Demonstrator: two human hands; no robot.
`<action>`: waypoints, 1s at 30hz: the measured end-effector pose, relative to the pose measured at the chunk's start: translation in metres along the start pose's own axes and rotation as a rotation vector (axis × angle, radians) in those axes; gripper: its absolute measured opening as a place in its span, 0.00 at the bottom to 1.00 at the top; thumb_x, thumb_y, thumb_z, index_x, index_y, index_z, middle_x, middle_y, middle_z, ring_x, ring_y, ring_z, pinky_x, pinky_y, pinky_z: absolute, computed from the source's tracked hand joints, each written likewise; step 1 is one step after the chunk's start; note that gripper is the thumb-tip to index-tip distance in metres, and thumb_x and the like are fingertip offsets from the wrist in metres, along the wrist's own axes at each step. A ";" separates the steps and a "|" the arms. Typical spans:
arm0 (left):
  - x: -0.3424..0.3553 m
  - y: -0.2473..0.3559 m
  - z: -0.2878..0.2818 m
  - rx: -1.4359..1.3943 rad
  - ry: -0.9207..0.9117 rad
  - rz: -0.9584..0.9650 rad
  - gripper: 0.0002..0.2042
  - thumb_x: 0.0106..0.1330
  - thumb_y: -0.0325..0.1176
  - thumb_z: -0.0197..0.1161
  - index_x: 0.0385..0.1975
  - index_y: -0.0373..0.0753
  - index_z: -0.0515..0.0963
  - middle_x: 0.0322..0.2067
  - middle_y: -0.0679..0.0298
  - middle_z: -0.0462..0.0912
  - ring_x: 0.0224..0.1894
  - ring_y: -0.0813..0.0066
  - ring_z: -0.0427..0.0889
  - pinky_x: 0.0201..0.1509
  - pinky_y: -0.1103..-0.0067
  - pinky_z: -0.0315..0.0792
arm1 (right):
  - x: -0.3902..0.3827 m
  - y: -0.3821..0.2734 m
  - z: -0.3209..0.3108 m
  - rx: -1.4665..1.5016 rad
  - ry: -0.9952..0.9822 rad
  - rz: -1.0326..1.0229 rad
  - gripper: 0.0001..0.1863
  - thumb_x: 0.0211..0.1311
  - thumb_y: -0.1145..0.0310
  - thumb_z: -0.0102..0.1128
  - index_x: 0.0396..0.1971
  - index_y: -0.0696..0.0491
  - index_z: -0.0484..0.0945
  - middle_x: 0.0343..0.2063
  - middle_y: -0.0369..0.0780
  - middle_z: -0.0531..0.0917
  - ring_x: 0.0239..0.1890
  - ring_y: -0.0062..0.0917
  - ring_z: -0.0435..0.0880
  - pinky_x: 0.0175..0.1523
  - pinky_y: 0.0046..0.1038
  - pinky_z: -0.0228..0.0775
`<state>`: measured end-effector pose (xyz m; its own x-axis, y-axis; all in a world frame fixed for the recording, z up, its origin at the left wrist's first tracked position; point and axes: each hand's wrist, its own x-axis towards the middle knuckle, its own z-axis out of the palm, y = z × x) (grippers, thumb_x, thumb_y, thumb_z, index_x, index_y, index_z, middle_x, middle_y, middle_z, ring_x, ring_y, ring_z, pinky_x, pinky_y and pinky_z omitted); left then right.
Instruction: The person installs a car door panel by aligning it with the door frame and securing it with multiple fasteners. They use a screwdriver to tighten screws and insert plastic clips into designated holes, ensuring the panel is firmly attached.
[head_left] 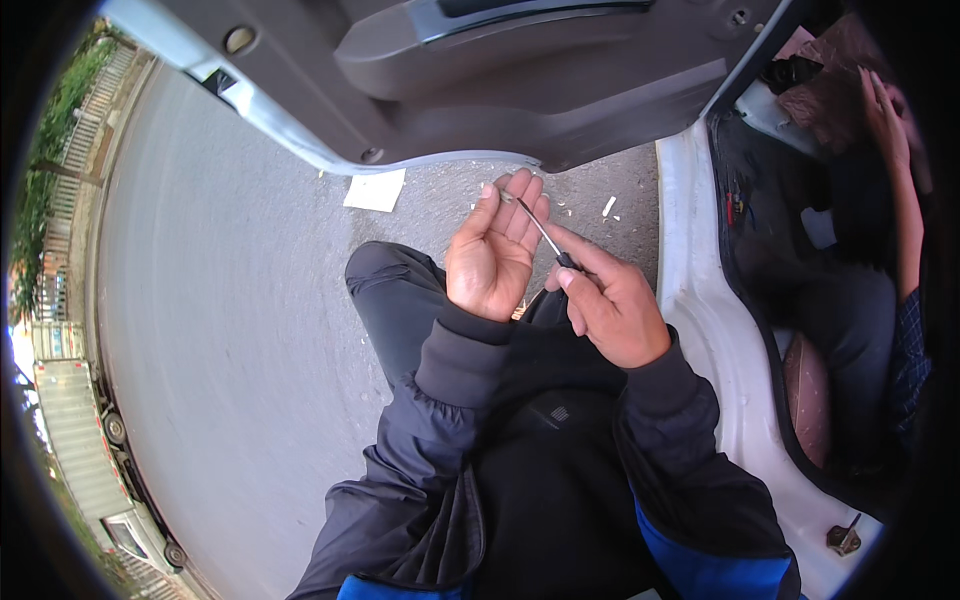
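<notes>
My right hand [618,312] is closed round the black handle of a screwdriver [541,229]. Its thin metal shaft slants up and left across the fingers of my left hand [495,250]. That hand is turned palm up, its fingers stretched out and held close together. A small pale piece [506,197], too small to name, sits between its thumb tip and fingers. The dark tip of the screwdriver reaches right beside this piece; whether they touch I cannot tell.
Ahead hangs an opened grey vehicle door [540,110]. A white sill [690,270] runs along my right, with another person's arm [908,215] inside the vehicle. White paper [375,190] and pale scraps [609,207] lie on the asphalt. A truck [85,430] stands far left.
</notes>
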<state>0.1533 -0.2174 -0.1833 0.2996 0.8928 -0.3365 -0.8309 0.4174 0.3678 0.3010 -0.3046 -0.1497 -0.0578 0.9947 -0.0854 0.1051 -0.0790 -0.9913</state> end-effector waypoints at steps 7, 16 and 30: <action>-0.016 0.007 -0.005 -0.049 -0.061 0.033 0.17 0.78 0.34 0.58 0.59 0.30 0.69 0.59 0.51 0.78 0.65 0.57 0.76 0.71 0.62 0.73 | -0.007 -0.004 0.014 0.105 -0.057 0.056 0.26 0.75 0.72 0.49 0.71 0.58 0.68 0.34 0.38 0.83 0.19 0.12 0.72 0.23 0.16 0.63; -0.015 0.003 -0.004 -0.063 -0.063 0.035 0.15 0.78 0.33 0.58 0.57 0.31 0.69 0.57 0.50 0.79 0.63 0.57 0.79 0.69 0.64 0.76 | -0.010 -0.009 0.012 0.185 -0.070 0.112 0.26 0.76 0.72 0.48 0.72 0.60 0.67 0.36 0.41 0.82 0.18 0.12 0.71 0.21 0.15 0.62; -0.015 -0.002 0.006 -0.018 -0.078 0.049 0.14 0.78 0.32 0.58 0.55 0.29 0.71 0.52 0.50 0.82 0.58 0.59 0.82 0.65 0.67 0.79 | -0.013 -0.008 0.008 0.223 -0.047 0.085 0.26 0.75 0.73 0.48 0.71 0.57 0.69 0.33 0.36 0.82 0.20 0.11 0.71 0.26 0.17 0.65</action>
<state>0.1533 -0.2302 -0.1740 0.2936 0.9228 -0.2496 -0.8536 0.3707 0.3661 0.2933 -0.3169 -0.1410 -0.1049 0.9800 -0.1690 -0.1103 -0.1804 -0.9774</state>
